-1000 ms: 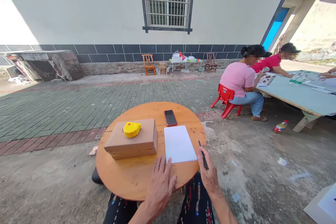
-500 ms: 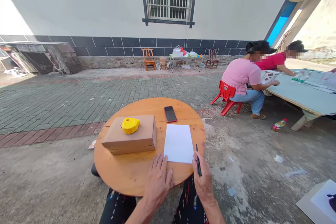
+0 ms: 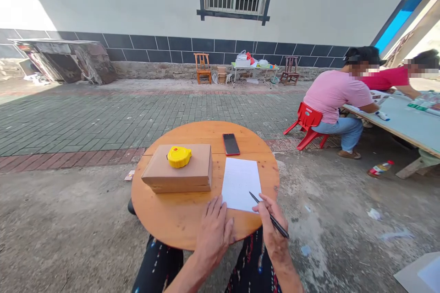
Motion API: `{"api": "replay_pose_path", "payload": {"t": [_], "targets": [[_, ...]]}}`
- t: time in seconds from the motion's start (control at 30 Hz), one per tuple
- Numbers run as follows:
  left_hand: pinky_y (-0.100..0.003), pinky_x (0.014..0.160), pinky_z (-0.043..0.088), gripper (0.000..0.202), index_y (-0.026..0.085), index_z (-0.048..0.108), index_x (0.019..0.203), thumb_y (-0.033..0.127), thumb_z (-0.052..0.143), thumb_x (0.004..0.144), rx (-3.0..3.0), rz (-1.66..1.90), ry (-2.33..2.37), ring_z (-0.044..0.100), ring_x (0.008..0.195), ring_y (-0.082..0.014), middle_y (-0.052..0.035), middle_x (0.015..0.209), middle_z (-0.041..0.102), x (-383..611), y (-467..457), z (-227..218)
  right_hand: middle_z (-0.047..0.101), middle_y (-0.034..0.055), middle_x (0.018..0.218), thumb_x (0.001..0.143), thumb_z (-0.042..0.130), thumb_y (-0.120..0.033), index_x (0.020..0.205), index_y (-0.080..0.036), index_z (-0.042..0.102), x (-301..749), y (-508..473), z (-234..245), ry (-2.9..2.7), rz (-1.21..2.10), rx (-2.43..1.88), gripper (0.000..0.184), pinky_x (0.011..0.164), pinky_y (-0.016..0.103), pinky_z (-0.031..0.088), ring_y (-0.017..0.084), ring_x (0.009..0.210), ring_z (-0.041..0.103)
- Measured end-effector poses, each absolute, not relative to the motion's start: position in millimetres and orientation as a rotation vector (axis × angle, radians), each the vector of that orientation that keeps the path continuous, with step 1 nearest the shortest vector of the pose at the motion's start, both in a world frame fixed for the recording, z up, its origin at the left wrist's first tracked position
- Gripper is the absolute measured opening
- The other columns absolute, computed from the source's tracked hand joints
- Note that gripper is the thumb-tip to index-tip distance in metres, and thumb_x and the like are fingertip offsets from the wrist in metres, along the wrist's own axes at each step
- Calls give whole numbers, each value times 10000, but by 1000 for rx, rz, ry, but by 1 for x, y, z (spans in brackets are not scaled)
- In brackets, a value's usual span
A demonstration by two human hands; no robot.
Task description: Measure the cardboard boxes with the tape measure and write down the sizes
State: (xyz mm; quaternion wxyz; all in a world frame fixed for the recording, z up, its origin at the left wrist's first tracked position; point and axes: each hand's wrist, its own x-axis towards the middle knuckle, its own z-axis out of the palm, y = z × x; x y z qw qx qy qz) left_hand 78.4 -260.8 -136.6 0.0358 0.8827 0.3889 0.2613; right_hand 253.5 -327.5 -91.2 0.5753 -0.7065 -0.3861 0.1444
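Note:
A white sheet of paper (image 3: pixel 240 183) lies on the round wooden table (image 3: pixel 178 222) right in front of me. My left hand (image 3: pixel 215 224) rests flat by the sheet's lower left corner, fingers stretched out and holding nothing. Between the fingers of my right hand (image 3: pixel 273 224) is a black pen (image 3: pixel 271 217), its tip pointing up and left over the lower right part of the paper. On the table's left side stands a closed cardboard box (image 3: pixel 182 178), with a yellow tape measure (image 3: pixel 179 157) on top. A dark phone (image 3: pixel 231 144) with a red edge lies beyond the paper.
To the right, a person in a pink shirt (image 3: pixel 338 94) sits on a red chair (image 3: pixel 307 121) at a large table (image 3: pixel 412 121), beside another person in red (image 3: pixel 388 78). A bottle (image 3: pixel 380 168) lies on the ground. A white box (image 3: pixel 421 272) stands at lower right.
My right hand has turned the pen so that it slants left over the paper. The left hand stays by the sheet. The whole view has shifted slightly.

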Motion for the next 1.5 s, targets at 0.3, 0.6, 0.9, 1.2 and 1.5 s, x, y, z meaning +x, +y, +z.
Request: {"api": "replay_pose_path", "payload": {"t": [0.3, 0.6, 0.9, 1.2, 1.5], "targets": [[-540, 1048, 477, 333, 108, 621, 1201, 170, 487, 903, 2693, 837, 1114, 560, 1236, -307, -149, 1307, 633, 79, -260, -126, 673, 3, 640, 881, 568, -451, 863, -201, 639, 241, -262, -93, -1072, 562, -1533, 261, 564, 246, 510, 163, 563, 661], [-498, 1043, 478, 401, 147, 641, 1208, 83, 463, 854, 2579, 894, 1102, 561, 1211, -270, -87, 1307, 652, 79, -259, -125, 561, -42, 508, 885, 541, -405, 765, -206, 605, 238, -237, -105, -1207, 610, -1615, 241, 508, 227, 455, 135, 464, 576], [-484, 1077, 440, 441, 132, 639, 1229, 57, 439, 843, 2600, 809, 1098, 547, 1236, -272, -89, 1339, 638, 78, -257, -124, 535, -46, 499, 912, 517, -406, 779, -207, 615, 235, -237, -108, -1293, 492, -1701, 259, 479, 234, 440, 135, 460, 522], [-477, 1089, 420, 442, 132, 637, 1225, 41, 423, 849, 2574, 817, 1113, 539, 1249, -267, -78, 1346, 636, 78, -256, -123, 575, -36, 547, 926, 514, -372, 783, -203, 632, 232, -238, -105, -1369, 426, -1741, 251, 493, 227, 435, 125, 477, 526], [-483, 1079, 434, 437, 126, 629, 1233, 52, 438, 848, 2561, 821, 1101, 539, 1250, -268, -84, 1348, 632, 78, -255, -120, 653, -6, 644, 927, 504, -347, 779, -199, 637, 233, -237, -102, -1413, 385, -1734, 247, 555, 230, 467, 134, 552, 581]]}}
